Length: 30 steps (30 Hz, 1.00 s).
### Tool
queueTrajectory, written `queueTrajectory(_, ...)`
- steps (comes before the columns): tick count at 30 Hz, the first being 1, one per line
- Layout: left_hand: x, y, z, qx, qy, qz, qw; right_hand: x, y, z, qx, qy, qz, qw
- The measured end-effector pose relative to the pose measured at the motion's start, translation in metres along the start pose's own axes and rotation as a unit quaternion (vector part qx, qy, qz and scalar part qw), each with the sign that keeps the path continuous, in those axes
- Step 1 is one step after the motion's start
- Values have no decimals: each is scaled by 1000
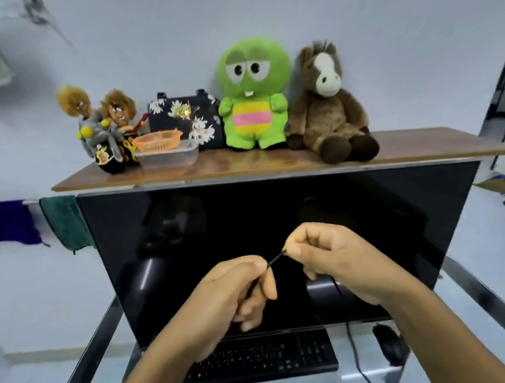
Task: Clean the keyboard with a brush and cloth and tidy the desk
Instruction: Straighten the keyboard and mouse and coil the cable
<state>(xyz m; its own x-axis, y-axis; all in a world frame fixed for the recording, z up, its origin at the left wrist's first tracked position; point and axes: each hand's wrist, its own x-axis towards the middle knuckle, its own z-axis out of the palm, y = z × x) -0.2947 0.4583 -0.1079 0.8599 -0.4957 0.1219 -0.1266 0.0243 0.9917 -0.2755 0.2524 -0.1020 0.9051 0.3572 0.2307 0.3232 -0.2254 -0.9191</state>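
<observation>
One head-worn camera faces forward and down, close behind the left hand (225, 293) and right hand (339, 260); the monitor (278, 207) stands just beyond them.

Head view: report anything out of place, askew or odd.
One oddity: a thin black cable is pinched and stretched between the left hand and right hand in front of the monitor. On the shelf, the orange basket perches off-centre on the clear tub. Nothing spilled or broken shows.

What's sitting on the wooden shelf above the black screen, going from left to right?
Two dolls on a toy motorbike → orange basket → flowery black bag → green plush toy → brown plush horse.
</observation>
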Motion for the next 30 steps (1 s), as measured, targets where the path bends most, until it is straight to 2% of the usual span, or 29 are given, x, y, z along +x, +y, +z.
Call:
queueTrajectory(4, -11, 40, 34, -234, -30, 115, 965, -13, -2, -15, 41, 25, -42, 998)
queueTrajectory(7, -2, 67, 52, -302, 58, 204, 929, -15, 3, -12, 24, 18, -40, 999)
queueTrajectory(10, 24, 85, 42, -292, 183, 296, 891, -14, 12, -7, -65, 28, -21, 997)
queueTrajectory(12, 41, 89, 27, -170, 265, 340, 886, -12, 14, -1, -108, 22, -6, 994)
queueTrajectory(14, 53, 80, 6, 109, 338, 368, 859, -8, 6, 9, -155, 5, -14, 988)
queueTrajectory(16, 57, 66, -14, 428, 304, 309, 793, 0, -10, 14, -202, 8, -51, 978)
queueTrajectory(17, 56, 58, -21, 535, 263, 252, 762, 4, -19, 13, -230, 20, -78, 970)
queueTrajectory(18, 53, 50, -25, 589, 226, 198, 750, 9, -28, 10, -255, 41, -110, 960)
queueTrajectory(19, 48, 43, -23, 583, 200, 158, 772, 14, -36, 4, -271, 65, -137, 950)
queueTrajectory(21, 31, 26, -13, 435, 153, 139, 876, 22, -52, -10, -266, 102, -159, 945)
queueTrajectory(22, 22, 22, -6, 345, 138, 143, 917, 26, -58, -16, -249, 110, -159, 949)
queueTrajectory(25, -1, 22, 14, 117, 87, 129, 981, 37, -62, -26, -196, 120, -148, 962)
queueTrajectory(26, -5, 27, 22, 4, 74, 131, 989, 40, -60, -25, -183, 126, -150, 964)
queueTrajectory(27, -7, 35, 30, -120, 72, 138, 981, 42, -56, -21, -179, 131, -155, 963)
queueTrajectory(28, -7, 43, 34, -222, 84, 151, 960, 42, -49, -13, -180, 131, -157, 962)
queueTrajectory(30, 3, 63, 33, -341, 147, 195, 908, 39, -32, 6, -180, 105, -141, 968)
